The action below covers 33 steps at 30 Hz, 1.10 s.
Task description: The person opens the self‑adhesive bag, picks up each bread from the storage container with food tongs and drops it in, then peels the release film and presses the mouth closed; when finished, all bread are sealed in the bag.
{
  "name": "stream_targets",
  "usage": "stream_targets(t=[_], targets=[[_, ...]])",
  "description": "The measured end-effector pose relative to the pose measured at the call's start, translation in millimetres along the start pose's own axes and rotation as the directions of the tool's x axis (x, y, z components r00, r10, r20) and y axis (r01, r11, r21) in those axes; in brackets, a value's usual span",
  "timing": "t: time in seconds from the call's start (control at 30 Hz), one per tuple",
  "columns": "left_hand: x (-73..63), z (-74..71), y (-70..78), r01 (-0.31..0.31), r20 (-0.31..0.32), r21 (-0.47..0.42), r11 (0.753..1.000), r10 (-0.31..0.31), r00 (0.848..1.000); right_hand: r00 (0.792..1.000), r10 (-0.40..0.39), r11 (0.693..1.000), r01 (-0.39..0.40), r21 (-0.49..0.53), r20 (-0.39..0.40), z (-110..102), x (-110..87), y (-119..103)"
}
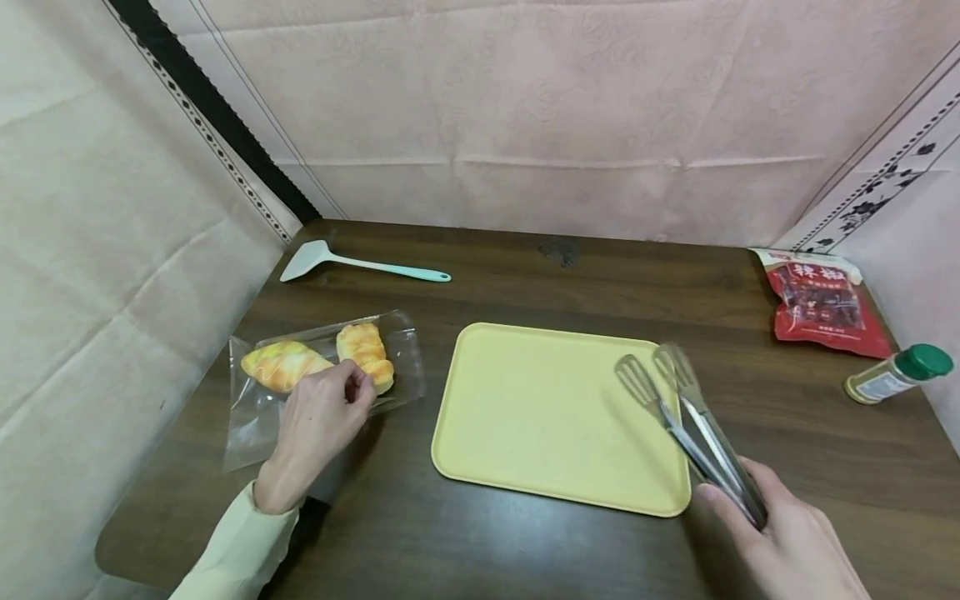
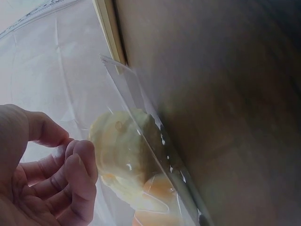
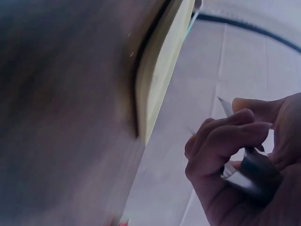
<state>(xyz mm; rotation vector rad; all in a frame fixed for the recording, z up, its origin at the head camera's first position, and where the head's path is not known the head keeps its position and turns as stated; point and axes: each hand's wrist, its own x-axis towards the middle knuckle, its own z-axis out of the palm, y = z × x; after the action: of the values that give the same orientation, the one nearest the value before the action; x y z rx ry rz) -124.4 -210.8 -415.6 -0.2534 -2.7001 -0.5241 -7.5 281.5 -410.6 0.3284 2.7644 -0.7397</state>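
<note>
Two golden bread rolls, an oval one (image 1: 283, 365) and a lumpy one (image 1: 363, 354), lie within the outline of a clear plastic bag (image 1: 251, 429) on the table's left. Above the bag, close to the rolls, is my left hand (image 1: 318, 429). Its thumb and index tips meet and the other fingers curl; nothing shows between them in the left wrist view (image 2: 51, 174). My right hand (image 1: 783, 529) grips metal tongs (image 1: 712, 442) near their back end. The tongs' slotted heads stand apart over the right side of a pale yellow tray (image 1: 555, 417).
A pale blue spatula (image 1: 382, 267) lies at the back left of the brown table (image 1: 510, 550). On the right are a red food packet (image 1: 825, 304) and a green-capped shaker jar (image 1: 896, 375) lying on its side. Cloth walls stand behind and at both sides.
</note>
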Motion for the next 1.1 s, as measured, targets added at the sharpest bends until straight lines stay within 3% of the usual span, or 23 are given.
stream_targets(t=[0.17, 0.37, 0.57, 0.83, 0.93, 1.1], targets=[[-1.9, -1.1, -1.5, -0.001, -0.013, 0.001, 1.0, 0.001, 1.0, 0.993, 0.105, 0.994, -0.105, 0.017, -0.045, -6, 0.4, 24], [-4.9, -1.1, -4.9, -0.016, -0.032, 0.011, 1.0, 0.016, 0.999, 0.986, 0.15, 0.989, -0.151, -0.003, -0.07, -10, 12.5, 47], [-4.6, -1.4, -4.1, -0.024, -0.026, 0.007, 1.0, 0.024, 0.999, 0.995, 0.072, 0.996, -0.076, -0.05, -0.074, -8, 20.0, 60], [-3.4, -2.4, -2.8, -0.017, -0.013, -0.006, 1.0, 0.017, 1.0, 0.993, 0.037, 0.995, -0.047, -0.088, -0.111, -8, 26.4, 66], [-2.7, -2.4, -2.7, -0.019, -0.01, -0.002, 1.0, 0.019, 1.0, 0.994, 0.072, 0.992, -0.079, -0.095, -0.078, -11, 28.4, 64], [-0.8, -1.2, -1.9, -0.034, -0.002, 0.002, 0.999, 0.034, 0.999, 0.967, 0.256, 0.956, -0.254, -0.144, -0.006, -16, 31.3, 58]])
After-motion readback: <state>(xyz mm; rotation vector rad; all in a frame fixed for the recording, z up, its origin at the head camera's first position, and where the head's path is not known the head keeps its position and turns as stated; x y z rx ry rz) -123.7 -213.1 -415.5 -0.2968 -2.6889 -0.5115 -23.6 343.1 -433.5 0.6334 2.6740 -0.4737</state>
